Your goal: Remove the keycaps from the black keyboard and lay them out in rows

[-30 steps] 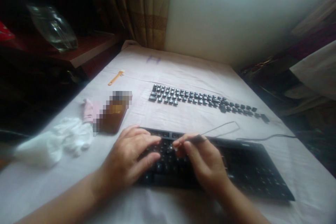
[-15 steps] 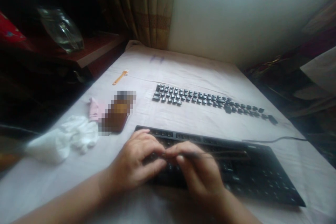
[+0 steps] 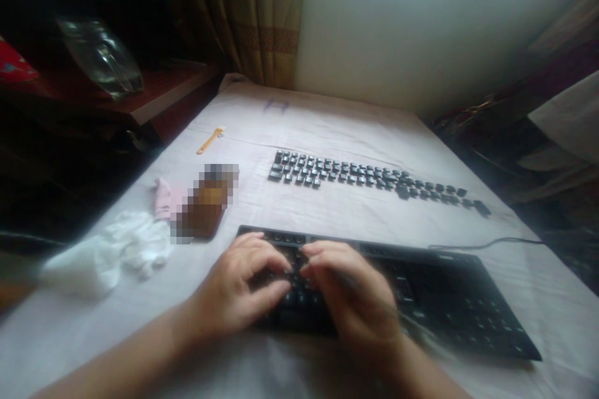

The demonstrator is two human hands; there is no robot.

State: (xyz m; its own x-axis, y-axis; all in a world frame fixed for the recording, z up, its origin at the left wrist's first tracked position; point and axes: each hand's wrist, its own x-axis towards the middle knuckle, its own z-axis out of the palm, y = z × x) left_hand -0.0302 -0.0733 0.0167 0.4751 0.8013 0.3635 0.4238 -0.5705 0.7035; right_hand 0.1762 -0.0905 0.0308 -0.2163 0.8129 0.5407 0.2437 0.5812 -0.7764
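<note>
A black keyboard (image 3: pixel 440 305) lies on the pale cloth, partly hidden under both hands. My left hand (image 3: pixel 243 280) rests over its left part, thumb and index finger apart with a small gap between their tips and nothing visible in it. Just right of it, my right hand (image 3: pixel 350 287) is bent over the keys with its fingers drawn together. A thin, blurred tool (image 3: pixel 416 324) slants out of the right hand toward the lower right. Beyond the keyboard, removed black keycaps (image 3: pixel 337 168) sit in rows on the cloth.
A phone-like object (image 3: pixel 210 206), a pink cloth (image 3: pixel 162 199) and a crumpled white cloth (image 3: pixel 93 262) lie left of the keyboard. An orange-handled tool (image 3: pixel 209 141) is farther back. A glass jar (image 3: pixel 105 59) stands on the wooden shelf (image 3: pixel 159 96); a cable (image 3: pixel 486 243) runs rightward.
The fingertips of my two hands have come apart. My right hand has tipped, and its thin tool has swung from nearly level to pointing down and right. The view has shifted slightly.
</note>
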